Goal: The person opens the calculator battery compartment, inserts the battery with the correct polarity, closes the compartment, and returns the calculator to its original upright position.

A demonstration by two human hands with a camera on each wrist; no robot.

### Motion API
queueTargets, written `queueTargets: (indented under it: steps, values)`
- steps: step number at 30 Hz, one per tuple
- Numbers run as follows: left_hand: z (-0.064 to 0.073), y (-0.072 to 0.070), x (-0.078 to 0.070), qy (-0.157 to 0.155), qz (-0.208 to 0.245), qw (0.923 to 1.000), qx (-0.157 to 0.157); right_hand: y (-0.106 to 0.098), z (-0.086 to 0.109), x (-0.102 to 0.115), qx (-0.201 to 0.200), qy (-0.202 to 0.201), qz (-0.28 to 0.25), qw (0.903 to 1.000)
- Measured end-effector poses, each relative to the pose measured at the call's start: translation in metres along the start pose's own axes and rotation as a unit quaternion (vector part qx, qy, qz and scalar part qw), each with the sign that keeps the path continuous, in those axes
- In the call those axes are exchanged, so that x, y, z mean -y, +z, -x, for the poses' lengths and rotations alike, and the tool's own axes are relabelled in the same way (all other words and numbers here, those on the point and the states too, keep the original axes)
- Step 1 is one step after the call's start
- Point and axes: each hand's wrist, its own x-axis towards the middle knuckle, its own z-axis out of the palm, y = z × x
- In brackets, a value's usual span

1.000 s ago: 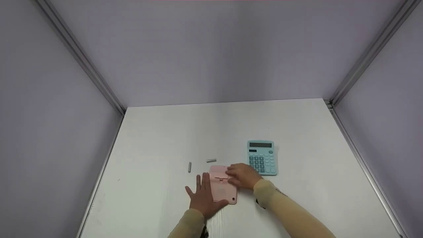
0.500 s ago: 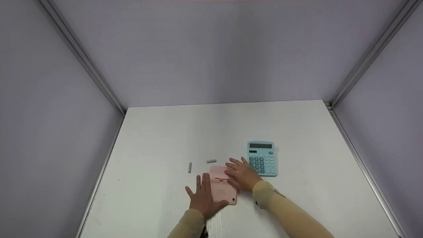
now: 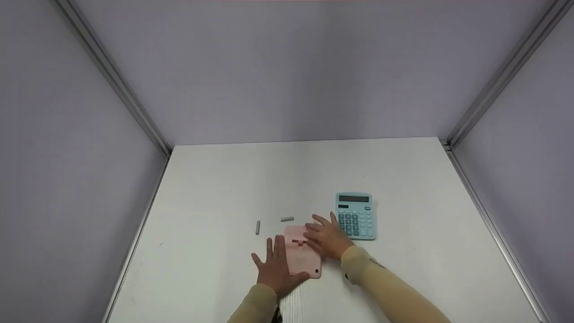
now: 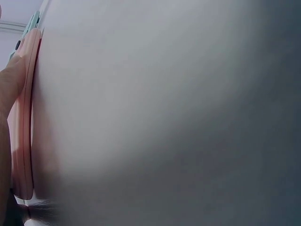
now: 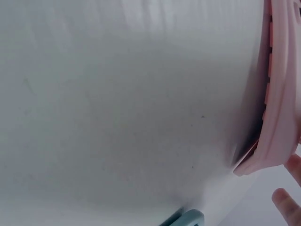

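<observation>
A pink calculator point(image 3: 304, 260) lies face down on the white table, its back up. My left hand point(image 3: 274, 271) rests along its left side, fingers straight and spread, thumb across the lower edge. With extended fingers, my right hand point(image 3: 331, 240) touches the upper right of the back, by the battery cover point(image 3: 293, 232). Small dark slots show just below that cover. In the left wrist view the thumb lies on the edge of the pink calculator point(image 4: 26, 108). Fingertips point(image 5: 284, 202) of the right hand show beyond the pink calculator point(image 5: 281, 94) in the right wrist view.
One small silver battery point(image 3: 258, 227) lies left of the pink calculator, and another battery point(image 3: 287, 219) just above it. A light blue calculator point(image 3: 364, 215) lies face up to the right, near the right hand. Grey walls point(image 3: 287, 72) enclose the table point(image 3: 215, 179).
The right hand's fingers have spread and shifted slightly left. The thin line below the battery cover has widened into visible dark slots. The left hand has stayed in place.
</observation>
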Motion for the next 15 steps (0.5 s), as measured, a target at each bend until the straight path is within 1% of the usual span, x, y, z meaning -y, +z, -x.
queueTargets:
  steps: [6,10,13,15]
  values:
    - [-0.001,-0.002,-0.001,-0.005,0.012,0.9999,0.008,-0.001,-0.005,0.001,-0.015,0.005,0.016,0.9998]
    - [-0.002,-0.002,-0.003,-0.009,0.024,0.9996,0.007,-0.001,-0.009,0.002,-0.028,0.015,0.021,0.9993]
    - [-0.004,-0.001,-0.004,-0.011,0.026,0.9996,0.002,0.0,-0.011,0.002,-0.04,0.02,0.026,0.9987]
    - [-0.005,0.0,-0.005,-0.016,0.028,0.9995,0.004,-0.001,-0.013,0.003,-0.047,0.022,0.029,0.9982]
